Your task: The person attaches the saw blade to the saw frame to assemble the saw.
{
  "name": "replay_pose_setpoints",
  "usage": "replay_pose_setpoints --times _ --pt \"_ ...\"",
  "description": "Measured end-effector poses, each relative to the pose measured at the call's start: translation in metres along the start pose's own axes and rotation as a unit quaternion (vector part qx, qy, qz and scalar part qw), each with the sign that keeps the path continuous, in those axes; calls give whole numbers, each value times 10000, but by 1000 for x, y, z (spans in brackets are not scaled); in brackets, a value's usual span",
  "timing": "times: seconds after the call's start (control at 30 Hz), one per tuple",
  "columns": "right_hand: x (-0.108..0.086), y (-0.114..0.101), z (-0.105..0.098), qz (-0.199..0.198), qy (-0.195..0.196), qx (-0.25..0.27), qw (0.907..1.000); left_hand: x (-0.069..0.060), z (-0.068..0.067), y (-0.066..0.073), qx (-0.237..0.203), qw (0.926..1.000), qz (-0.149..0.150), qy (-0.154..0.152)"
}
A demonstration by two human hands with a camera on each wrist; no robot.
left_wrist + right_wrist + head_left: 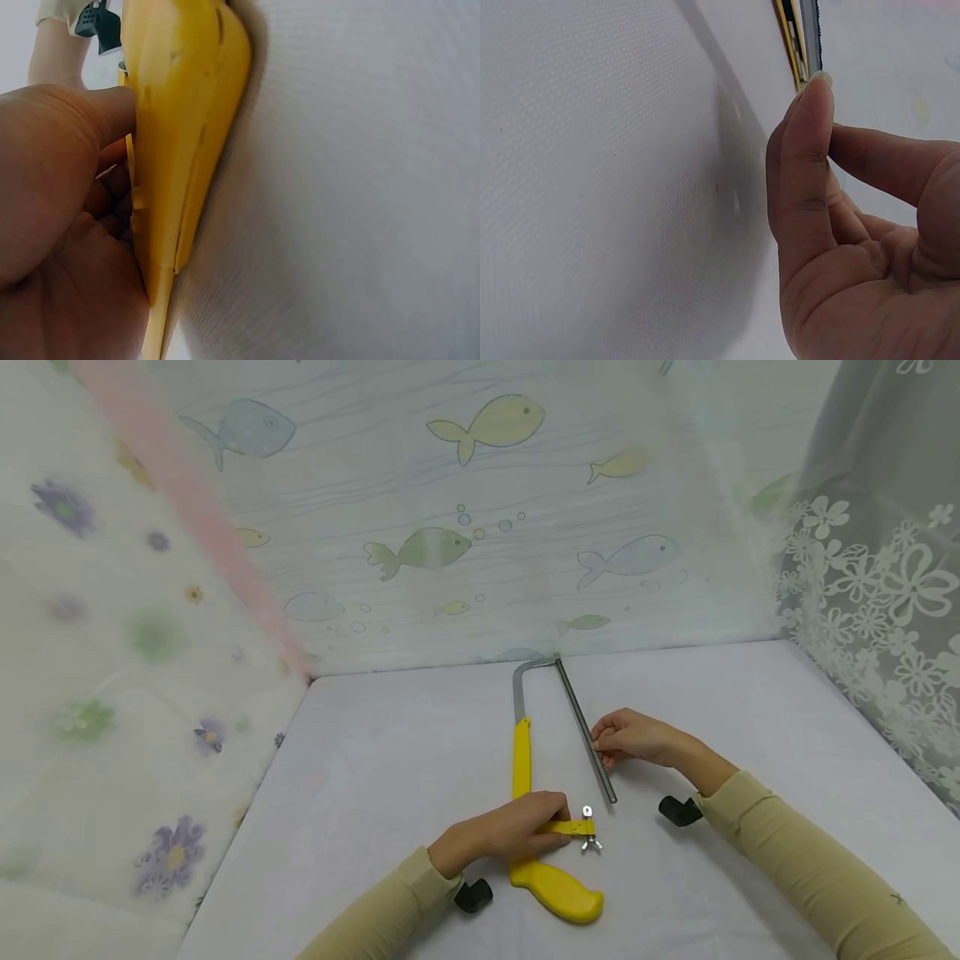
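Observation:
A hacksaw with a yellow handle (562,893) lies on the white cloth, its grey metal bow (518,693) pointing away from me. My left hand (517,827) grips the yellow frame just above the handle; in the left wrist view the thumb and palm lie against the yellow handle (176,112). Beside that hand sits a wing nut (591,843) on the frame's short yellow arm. My right hand (637,739) pinches the saw blade (577,714) along its length. The blade's far end meets the bow's tip, while its near end stands apart from the wing-nut post.
A white cloth (375,760) covers the table. Behind it hangs a fish-patterned curtain (450,485), with a flowered sheet (112,693) on the left and lace (900,585) on the right. Black wrist pieces (473,896) sit under both cuffs.

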State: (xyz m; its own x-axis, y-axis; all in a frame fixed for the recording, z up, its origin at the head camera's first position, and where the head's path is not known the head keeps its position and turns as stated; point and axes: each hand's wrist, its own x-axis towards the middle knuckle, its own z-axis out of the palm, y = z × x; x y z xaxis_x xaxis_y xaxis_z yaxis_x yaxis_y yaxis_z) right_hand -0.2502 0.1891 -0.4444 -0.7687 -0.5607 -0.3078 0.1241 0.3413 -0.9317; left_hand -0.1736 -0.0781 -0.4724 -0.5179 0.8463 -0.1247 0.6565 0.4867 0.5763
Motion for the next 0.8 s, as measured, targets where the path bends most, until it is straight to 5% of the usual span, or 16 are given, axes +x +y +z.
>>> replay_pose_setpoints --times 0.8 --pt "1 2 1 24 34 18 10000 -1 2 0 107 9999 -3 52"
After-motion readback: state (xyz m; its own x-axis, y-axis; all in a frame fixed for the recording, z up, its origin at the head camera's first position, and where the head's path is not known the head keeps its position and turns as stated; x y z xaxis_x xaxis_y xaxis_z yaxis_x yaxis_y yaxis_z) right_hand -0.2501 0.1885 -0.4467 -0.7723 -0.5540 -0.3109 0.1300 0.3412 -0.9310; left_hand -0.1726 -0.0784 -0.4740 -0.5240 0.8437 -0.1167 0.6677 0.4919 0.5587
